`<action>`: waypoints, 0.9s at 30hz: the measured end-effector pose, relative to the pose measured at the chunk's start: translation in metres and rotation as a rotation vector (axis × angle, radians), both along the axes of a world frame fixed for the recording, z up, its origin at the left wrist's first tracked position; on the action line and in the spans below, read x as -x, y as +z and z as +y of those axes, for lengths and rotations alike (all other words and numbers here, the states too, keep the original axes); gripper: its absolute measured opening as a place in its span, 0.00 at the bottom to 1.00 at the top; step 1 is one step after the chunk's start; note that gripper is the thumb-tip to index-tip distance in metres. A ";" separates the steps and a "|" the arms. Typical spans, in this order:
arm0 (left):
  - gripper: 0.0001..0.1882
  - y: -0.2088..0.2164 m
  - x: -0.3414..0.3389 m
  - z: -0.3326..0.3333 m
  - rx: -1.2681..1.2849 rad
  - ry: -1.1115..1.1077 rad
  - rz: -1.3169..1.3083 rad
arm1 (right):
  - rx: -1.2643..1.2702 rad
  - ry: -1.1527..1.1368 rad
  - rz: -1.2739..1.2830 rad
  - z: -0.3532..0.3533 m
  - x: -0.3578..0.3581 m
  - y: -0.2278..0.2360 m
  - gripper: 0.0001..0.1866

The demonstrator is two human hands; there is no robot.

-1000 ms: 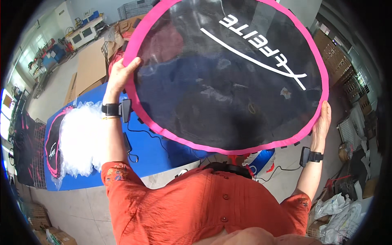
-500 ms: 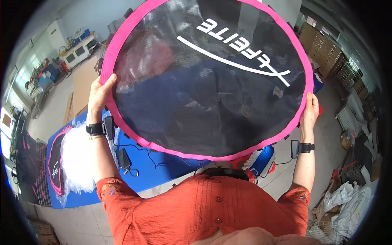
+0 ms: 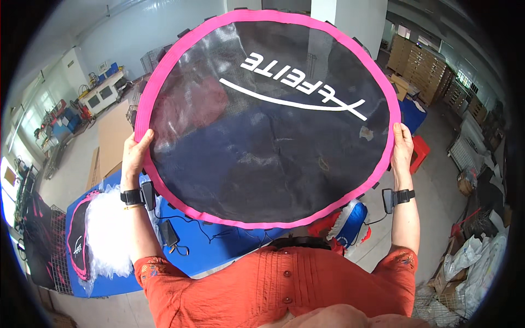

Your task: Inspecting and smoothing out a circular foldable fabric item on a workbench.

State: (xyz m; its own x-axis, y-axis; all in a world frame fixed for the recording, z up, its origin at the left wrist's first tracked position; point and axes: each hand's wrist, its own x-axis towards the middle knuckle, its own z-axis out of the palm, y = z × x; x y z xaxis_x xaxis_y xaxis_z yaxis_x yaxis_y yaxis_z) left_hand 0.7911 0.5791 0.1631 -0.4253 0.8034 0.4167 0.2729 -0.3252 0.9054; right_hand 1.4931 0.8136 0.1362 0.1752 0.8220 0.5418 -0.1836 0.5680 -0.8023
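Note:
Between my two hands I hold up a large round trampoline mat [image 3: 262, 158] of black mesh with a pink border and white printing. My left hand [image 3: 135, 156] grips its left rim, thumb on the near face and fingers behind. At the right rim, my right hand [image 3: 402, 146] has the same kind of grip. Small black tabs stick out around the border. Below the mat lies a blue table [image 3: 213, 249], partly hidden by it. A heap of clear plastic film [image 3: 112, 232] rests on the table's left part, beside another pink-edged black mat [image 3: 79, 240].
A black device with a cable [image 3: 168, 234] lies on the table near my left forearm. A red stool [image 3: 419, 153] stands beyond my right hand. Stacked cartons [image 3: 418, 68] are at the far right. White sacks [image 3: 481, 268] and wire baskets line the right side.
The held mat has come lower and slightly left in view, with both hands still on its rim. Its far edge now shows whole, and more of the red stool is visible.

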 end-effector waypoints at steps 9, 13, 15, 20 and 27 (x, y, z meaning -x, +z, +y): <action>0.16 0.001 -0.002 -0.003 0.053 0.011 -0.025 | 0.024 -0.006 -0.013 0.003 -0.001 0.001 0.11; 0.18 0.010 -0.013 -0.007 0.070 0.008 -0.003 | 0.055 -0.002 -0.011 0.004 -0.004 -0.001 0.13; 0.18 0.010 -0.014 -0.007 0.074 0.013 -0.003 | 0.069 0.001 -0.009 0.004 -0.003 -0.001 0.12; 0.17 0.010 -0.017 -0.009 0.072 0.022 -0.022 | 0.083 0.031 -0.021 0.003 -0.004 0.003 0.12; 0.18 0.018 -0.030 -0.009 0.138 0.059 0.003 | 0.182 0.209 -0.044 0.002 -0.020 0.010 0.09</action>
